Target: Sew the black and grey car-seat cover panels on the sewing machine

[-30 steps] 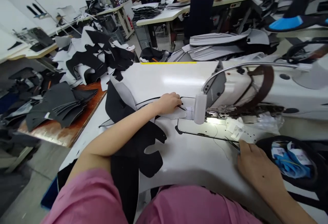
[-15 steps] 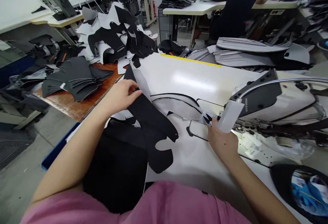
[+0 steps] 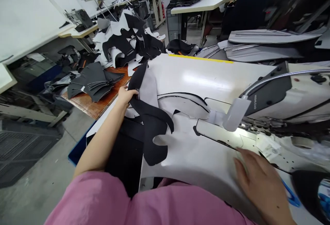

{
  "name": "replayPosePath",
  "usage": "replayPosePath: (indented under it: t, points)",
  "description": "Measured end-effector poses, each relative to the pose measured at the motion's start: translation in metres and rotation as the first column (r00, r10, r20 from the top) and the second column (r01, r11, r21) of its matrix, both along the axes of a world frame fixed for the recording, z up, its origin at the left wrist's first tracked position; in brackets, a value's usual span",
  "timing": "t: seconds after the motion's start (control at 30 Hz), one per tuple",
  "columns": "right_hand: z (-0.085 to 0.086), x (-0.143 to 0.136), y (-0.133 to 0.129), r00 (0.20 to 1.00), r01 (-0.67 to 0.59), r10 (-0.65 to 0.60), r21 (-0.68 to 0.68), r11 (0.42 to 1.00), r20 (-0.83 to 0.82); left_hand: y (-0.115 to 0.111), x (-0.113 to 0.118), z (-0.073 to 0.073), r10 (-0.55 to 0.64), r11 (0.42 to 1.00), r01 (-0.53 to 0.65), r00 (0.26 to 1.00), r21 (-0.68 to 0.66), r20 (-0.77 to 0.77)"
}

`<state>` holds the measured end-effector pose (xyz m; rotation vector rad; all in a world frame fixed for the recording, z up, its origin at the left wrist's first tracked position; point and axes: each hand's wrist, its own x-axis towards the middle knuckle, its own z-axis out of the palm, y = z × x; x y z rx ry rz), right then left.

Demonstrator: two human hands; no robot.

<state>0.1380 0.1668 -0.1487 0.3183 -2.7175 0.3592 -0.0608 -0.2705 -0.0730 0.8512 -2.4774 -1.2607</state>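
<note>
My left hand (image 3: 125, 96) pinches the edge of a long, curved black fabric piece (image 3: 154, 125), thumb on top and fingers underneath. The piece bends across the white table and has a rounded notch near its lower end. Beside it lies a grey-white piece (image 3: 180, 104) with a black curved edge, running toward the sewing machine (image 3: 273, 94). My right hand (image 3: 260, 180) is over the table's near right, slightly blurred, fingers stretched out and apart. A blue handle loop (image 3: 292, 195) shows next to that hand; the rest of this tool is hidden.
A white lamp head (image 3: 235, 115) on a bendy metal arm hangs by the needle area. Stacked black pieces (image 3: 95, 80) lie on a brown board at left, with a heap of black and white cutouts (image 3: 123, 39) behind. Another person (image 3: 239, 8) stands at a far table.
My right hand has moved from the needle area, where it held dark-bladed snips, down to the near right. The left hand has shifted its grip along the black piece, which now curls more.
</note>
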Motion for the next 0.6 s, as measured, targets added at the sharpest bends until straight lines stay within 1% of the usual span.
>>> replayPosePath:
  t: [0.03,0.07,0.1,0.17,0.2,0.23,0.27,0.3,0.33,0.37,0.4,0.43,0.47,0.5,0.53,0.57,0.6]
  points:
    - [0.001,-0.001,-0.01,0.992,-0.099,0.107,-0.12,0.988,0.061,0.006,0.0,0.011,-0.019,0.999,0.023,0.993,0.039,-0.113]
    - [0.003,-0.003,-0.023,0.966,-0.178,0.215,-0.233,0.956,0.144,0.015,0.0,0.024,-0.044,0.997,0.057,0.97,0.048,-0.238]
    - [0.006,-0.006,-0.037,0.92,-0.221,0.311,-0.34,0.914,0.238,0.025,-0.001,0.037,-0.072,0.996,0.089,0.931,0.031,-0.357]
    - [0.013,-0.015,-0.066,0.801,-0.227,0.47,-0.539,0.811,0.371,0.053,-0.005,0.064,-0.124,0.992,0.12,0.83,-0.043,-0.544]
    - [0.016,-0.02,-0.079,0.746,-0.215,0.544,-0.635,0.742,0.383,0.069,-0.009,0.075,-0.149,0.989,0.125,0.779,-0.081,-0.609]
    - [0.018,-0.025,-0.089,0.71,-0.202,0.606,-0.72,0.664,0.36,0.087,-0.015,0.084,-0.171,0.985,0.135,0.729,-0.106,-0.662]
    - [0.019,-0.03,-0.097,0.694,-0.19,0.646,-0.784,0.592,0.319,0.105,-0.022,0.089,-0.184,0.982,0.15,0.679,-0.111,-0.711]
    - [0.02,-0.035,-0.101,0.701,-0.177,0.658,-0.826,0.535,0.276,0.123,-0.031,0.091,-0.187,0.98,0.173,0.633,-0.098,-0.751]
    - [0.019,-0.04,-0.103,0.734,-0.156,0.634,-0.848,0.506,0.244,0.14,-0.04,0.088,-0.181,0.977,0.199,0.601,-0.073,-0.779]
    - [0.018,-0.044,-0.101,0.788,-0.121,0.57,-0.85,0.513,0.232,0.156,-0.05,0.082,-0.178,0.972,0.231,0.588,-0.047,-0.789]
    - [0.016,-0.047,-0.098,0.849,-0.077,0.473,-0.83,0.552,0.236,0.17,-0.059,0.072,-0.185,0.964,0.263,0.593,-0.028,-0.784]
    - [0.015,-0.05,-0.093,0.902,-0.025,0.355,-0.792,0.611,0.245,0.183,-0.067,0.059,-0.198,0.956,0.293,0.609,-0.015,-0.768]
    - [0.013,-0.052,-0.086,0.935,0.017,0.25,-0.735,0.678,0.252,0.193,-0.073,0.045,-0.221,0.947,0.32,0.635,-0.008,-0.741]
    - [0.012,-0.053,-0.08,0.952,0.045,0.168,-0.659,0.751,0.257,0.2,-0.075,0.031,-0.259,0.935,0.354,0.668,-0.008,-0.698]
    - [0.012,-0.054,-0.074,0.959,0.051,0.118,-0.566,0.823,0.257,0.205,-0.074,0.017,-0.314,0.918,0.396,0.706,-0.015,-0.635]
    - [0.012,-0.055,-0.07,0.962,0.036,0.096,-0.466,0.884,0.255,0.208,-0.07,0.005,-0.387,0.896,0.443,0.742,-0.032,-0.547]
    - [0.014,-0.056,-0.066,0.965,0.008,0.089,-0.368,0.93,0.246,0.209,-0.061,-0.004,-0.486,0.859,0.506,0.757,-0.077,-0.436]
